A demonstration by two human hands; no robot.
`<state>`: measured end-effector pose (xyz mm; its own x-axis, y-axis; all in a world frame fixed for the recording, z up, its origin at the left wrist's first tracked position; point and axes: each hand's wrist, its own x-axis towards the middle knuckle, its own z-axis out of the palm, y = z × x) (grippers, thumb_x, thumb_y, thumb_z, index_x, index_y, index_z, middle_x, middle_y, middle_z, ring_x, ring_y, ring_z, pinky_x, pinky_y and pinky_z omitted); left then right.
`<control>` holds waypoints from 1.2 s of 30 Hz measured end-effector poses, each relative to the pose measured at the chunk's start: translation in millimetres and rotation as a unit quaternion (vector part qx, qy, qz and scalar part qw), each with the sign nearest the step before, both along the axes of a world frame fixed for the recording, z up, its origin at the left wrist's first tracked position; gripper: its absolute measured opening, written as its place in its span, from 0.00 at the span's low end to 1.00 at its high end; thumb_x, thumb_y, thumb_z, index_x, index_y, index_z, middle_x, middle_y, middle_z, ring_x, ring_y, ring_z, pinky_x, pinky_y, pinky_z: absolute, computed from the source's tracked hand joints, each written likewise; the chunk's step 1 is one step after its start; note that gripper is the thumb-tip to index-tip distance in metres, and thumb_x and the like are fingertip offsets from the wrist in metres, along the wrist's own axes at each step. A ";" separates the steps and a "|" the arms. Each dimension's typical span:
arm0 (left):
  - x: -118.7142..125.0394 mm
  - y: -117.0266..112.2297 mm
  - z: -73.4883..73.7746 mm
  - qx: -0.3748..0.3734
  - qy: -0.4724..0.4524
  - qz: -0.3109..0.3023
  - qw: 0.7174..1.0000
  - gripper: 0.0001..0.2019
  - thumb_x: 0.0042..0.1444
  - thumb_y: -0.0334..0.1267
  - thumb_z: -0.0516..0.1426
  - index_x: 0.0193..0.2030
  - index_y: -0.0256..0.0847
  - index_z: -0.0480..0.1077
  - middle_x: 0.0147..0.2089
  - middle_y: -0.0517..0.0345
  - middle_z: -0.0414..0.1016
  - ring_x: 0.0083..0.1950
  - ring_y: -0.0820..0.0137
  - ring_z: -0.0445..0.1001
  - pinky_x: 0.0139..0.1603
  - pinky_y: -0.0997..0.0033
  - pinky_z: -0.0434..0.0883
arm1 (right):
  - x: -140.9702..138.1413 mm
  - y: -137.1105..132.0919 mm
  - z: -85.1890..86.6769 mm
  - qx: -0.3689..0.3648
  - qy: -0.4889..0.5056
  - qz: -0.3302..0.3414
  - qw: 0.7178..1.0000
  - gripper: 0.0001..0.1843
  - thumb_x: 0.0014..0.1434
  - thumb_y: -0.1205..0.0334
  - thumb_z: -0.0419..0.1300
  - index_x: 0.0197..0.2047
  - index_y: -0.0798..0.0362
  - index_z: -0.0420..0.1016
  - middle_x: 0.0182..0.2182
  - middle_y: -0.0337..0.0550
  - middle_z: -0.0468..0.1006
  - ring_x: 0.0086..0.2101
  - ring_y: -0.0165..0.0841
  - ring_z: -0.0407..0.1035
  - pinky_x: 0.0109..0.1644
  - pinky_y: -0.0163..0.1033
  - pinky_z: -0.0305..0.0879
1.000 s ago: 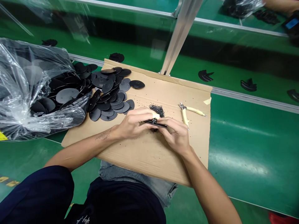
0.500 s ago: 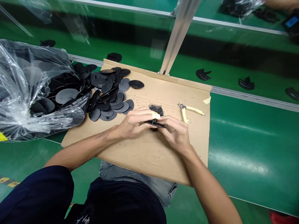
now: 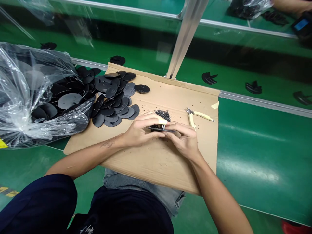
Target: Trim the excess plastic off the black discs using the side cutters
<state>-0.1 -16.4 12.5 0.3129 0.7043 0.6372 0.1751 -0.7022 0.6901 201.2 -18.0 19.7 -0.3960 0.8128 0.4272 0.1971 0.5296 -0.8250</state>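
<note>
My left hand (image 3: 142, 129) and my right hand (image 3: 182, 140) together pinch a thin black plastic piece (image 3: 161, 129) above a cardboard sheet (image 3: 156, 164). A finger of my left hand is wrapped in pale tape (image 3: 162, 121). Much of the piece is hidden by my fingers. Just beyond my hands lies a small heap of black plastic bits (image 3: 162, 114). Flush cutters with cream-taped handles (image 3: 195, 115) rest to the right of my right hand. Several black plastic discs (image 3: 117, 112) lie spread to the left of my left hand.
A clear plastic bag (image 3: 29, 94) full of black discs lies at left, spilling onto the cardboard. Black pieces (image 3: 209, 78) ride a green conveyor belt (image 3: 258, 143) beyond an aluminium rail (image 3: 263, 102). An aluminium post (image 3: 187, 35) stands behind the cardboard, which rests on my jeans.
The black piece has turned from a slanted to a nearly level position between my hands. The black pieces on the belt have shifted left.
</note>
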 end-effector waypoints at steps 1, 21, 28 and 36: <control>0.1 0.0 0.1 -0.008 -0.003 0.006 1.000 0.12 0.63 0.42 0.64 0.50 0.39 0.80 0.43 0.50 0.83 0.44 0.69 0.80 0.46 0.67 0.77 | 3.5 2.6 1.4 0.001 -0.019 0.003 1.000 0.05 0.65 0.60 0.65 0.42 0.49 0.83 0.41 0.44 0.86 0.41 0.36 0.81 0.48 0.44 0.79; -2.0 4.0 -5.7 -0.010 0.023 0.074 0.997 0.09 0.63 0.34 0.64 0.50 0.38 0.79 0.43 0.52 0.81 0.45 0.70 0.79 0.46 0.69 0.76 | 56.5 35.5 7.1 0.002 -0.228 -0.173 0.958 0.16 0.59 0.59 0.58 0.50 0.50 0.75 0.44 0.49 0.79 0.42 0.43 0.75 0.45 0.49 0.73; -0.5 5.5 -10.6 -0.036 -0.016 0.067 0.997 0.09 0.63 0.37 0.64 0.49 0.38 0.80 0.43 0.52 0.82 0.44 0.69 0.79 0.47 0.67 0.76 | 30.4 19.9 19.7 0.017 -0.143 -0.030 0.989 0.16 0.65 0.55 0.61 0.53 0.50 0.76 0.43 0.47 0.80 0.39 0.38 0.74 0.42 0.44 0.73; 0.6 6.3 -11.2 -0.039 -0.039 0.049 0.997 0.09 0.63 0.40 0.65 0.46 0.39 0.81 0.42 0.52 0.82 0.43 0.70 0.79 0.46 0.69 0.76 | 35.0 22.6 14.4 0.092 -0.151 -0.018 0.984 0.17 0.63 0.54 0.66 0.53 0.50 0.79 0.42 0.48 0.80 0.42 0.41 0.74 0.47 0.49 0.73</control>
<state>0.5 -10.1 1.4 0.1910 0.7780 0.5986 0.1845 -0.6274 0.7565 236.2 4.6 34.1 -0.4994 0.7485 0.4362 0.4400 0.6529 -0.6165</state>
